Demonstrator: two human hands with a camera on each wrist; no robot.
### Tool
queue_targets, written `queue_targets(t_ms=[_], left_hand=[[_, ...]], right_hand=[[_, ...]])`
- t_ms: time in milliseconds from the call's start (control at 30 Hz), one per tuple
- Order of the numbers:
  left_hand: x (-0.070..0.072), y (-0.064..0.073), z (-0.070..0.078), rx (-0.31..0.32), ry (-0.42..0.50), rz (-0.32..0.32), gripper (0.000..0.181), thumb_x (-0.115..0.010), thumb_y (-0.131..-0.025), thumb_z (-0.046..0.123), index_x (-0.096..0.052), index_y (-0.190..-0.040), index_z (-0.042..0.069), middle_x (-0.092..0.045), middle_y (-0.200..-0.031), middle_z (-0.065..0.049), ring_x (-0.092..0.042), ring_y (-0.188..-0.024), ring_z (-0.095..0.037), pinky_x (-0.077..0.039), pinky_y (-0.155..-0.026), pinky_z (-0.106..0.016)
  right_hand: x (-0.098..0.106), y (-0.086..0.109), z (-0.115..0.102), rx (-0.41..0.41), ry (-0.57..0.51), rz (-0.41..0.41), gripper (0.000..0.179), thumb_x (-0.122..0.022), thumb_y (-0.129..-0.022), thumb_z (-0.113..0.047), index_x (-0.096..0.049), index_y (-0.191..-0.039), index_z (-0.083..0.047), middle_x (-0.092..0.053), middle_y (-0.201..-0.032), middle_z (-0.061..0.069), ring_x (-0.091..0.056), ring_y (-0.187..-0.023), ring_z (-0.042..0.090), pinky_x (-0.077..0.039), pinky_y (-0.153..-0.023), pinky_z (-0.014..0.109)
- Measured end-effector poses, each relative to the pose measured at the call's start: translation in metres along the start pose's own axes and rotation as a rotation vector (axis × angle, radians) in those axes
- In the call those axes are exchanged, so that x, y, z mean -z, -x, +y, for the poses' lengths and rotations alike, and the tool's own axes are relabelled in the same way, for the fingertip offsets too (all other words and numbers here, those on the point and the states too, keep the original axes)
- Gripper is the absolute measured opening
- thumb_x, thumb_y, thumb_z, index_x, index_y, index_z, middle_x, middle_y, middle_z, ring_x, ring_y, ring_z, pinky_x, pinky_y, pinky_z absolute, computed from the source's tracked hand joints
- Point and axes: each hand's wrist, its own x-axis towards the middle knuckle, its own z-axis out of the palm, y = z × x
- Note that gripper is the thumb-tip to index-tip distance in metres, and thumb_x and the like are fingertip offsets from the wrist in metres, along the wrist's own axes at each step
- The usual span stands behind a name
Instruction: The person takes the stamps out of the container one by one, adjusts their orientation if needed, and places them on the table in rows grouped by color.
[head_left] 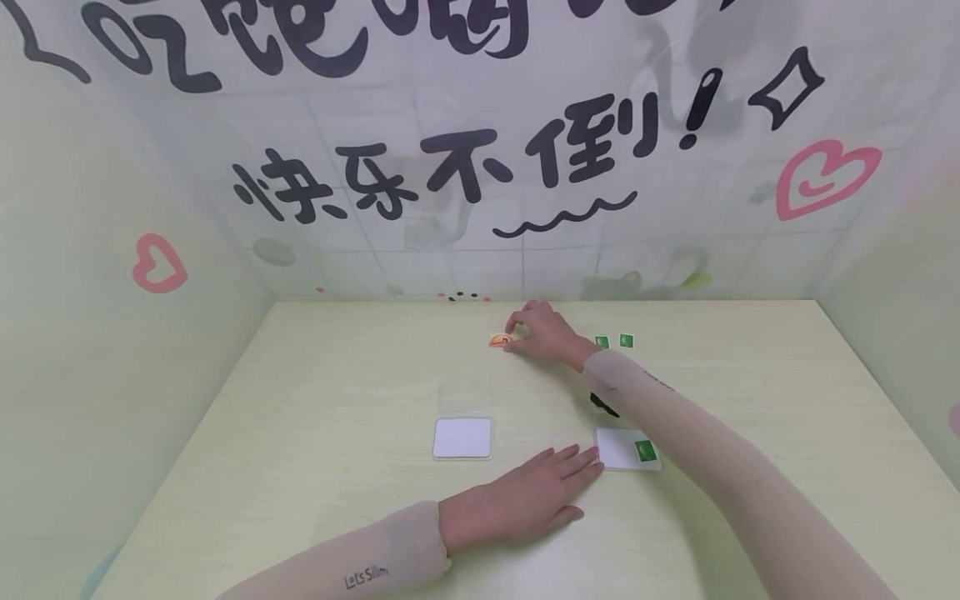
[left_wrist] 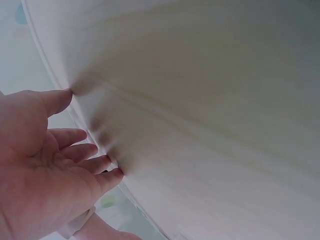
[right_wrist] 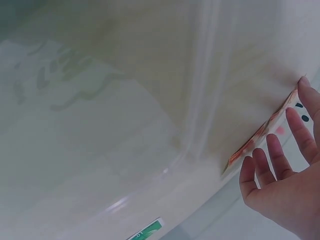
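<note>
In the head view my right hand (head_left: 546, 333) is near the back edge of the table, thumb and forefinger pinching the right end of a small orange-patterned card (head_left: 500, 340). The right wrist view shows that card almost edge-on, low against the tabletop. My left hand (head_left: 521, 502) rests palm down with its fingers straight. Its fingertips touch, or lie right beside, the left edge of a flat white rectangular block (head_left: 617, 448). On that block's right part lies a small green square (head_left: 646, 451). The left wrist view shows the extended left fingers against the tabletop.
Another white rectangle (head_left: 462, 438) in a clear case lies left of centre, a faint transparent piece (head_left: 463, 396) behind it. Two green squares (head_left: 627, 341) lie at the back right. A black object (head_left: 603, 405) is partly hidden by my right sleeve. Printed sheeting (head_left: 420, 267) encloses the table.
</note>
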Motion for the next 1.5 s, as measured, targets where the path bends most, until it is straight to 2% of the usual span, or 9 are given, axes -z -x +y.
queue_targets(t_ms=[500, 833, 1033, 1500], left_hand=[[0.002, 0.001, 0.003, 0.019, 0.004, -0.022, 0.063, -0.048, -0.113, 0.038, -0.029, -0.167, 0.013, -0.024, -0.175, -0.003, -0.027, -0.160, -0.021, -0.031, -0.125, -0.037], [0.007, 0.001, 0.003, 0.030, 0.002, -0.035, 0.065, -0.052, -0.111, 0.039, -0.031, -0.167, 0.013, -0.026, -0.174, -0.002, -0.029, -0.159, -0.021, -0.032, -0.124, -0.037], [0.007, 0.001, 0.004, 0.041, 0.031, -0.047, 0.065, -0.052, -0.111, 0.038, -0.029, -0.167, 0.013, -0.024, -0.175, -0.001, -0.028, -0.159, -0.020, -0.032, -0.124, -0.037], [0.010, 0.002, 0.006, 0.045, 0.033, -0.056, 0.066, -0.053, -0.111, 0.038, -0.030, -0.167, 0.014, -0.024, -0.175, -0.001, -0.028, -0.159, -0.021, -0.031, -0.125, -0.037]], right_hand=[[0.008, 0.006, -0.006, -0.027, -0.011, -0.024, 0.035, -0.080, -0.096, -0.029, -0.074, -0.123, -0.007, -0.064, -0.131, 0.019, -0.054, -0.124, 0.037, -0.042, -0.109, 0.054], [0.013, 0.008, -0.005, -0.052, -0.006, -0.047, 0.038, -0.079, -0.097, -0.029, -0.073, -0.127, -0.008, -0.063, -0.131, 0.017, -0.055, -0.120, 0.034, -0.044, -0.106, 0.051], [0.016, 0.011, -0.002, -0.045, -0.023, -0.032, 0.038, -0.079, -0.097, -0.029, -0.073, -0.127, -0.007, -0.065, -0.128, 0.016, -0.056, -0.119, 0.033, -0.045, -0.105, 0.050], [0.016, 0.016, 0.007, -0.021, -0.057, -0.011, 0.036, -0.077, -0.098, -0.027, -0.072, -0.126, -0.004, -0.069, -0.126, 0.016, -0.058, -0.120, 0.033, -0.044, -0.107, 0.049]])
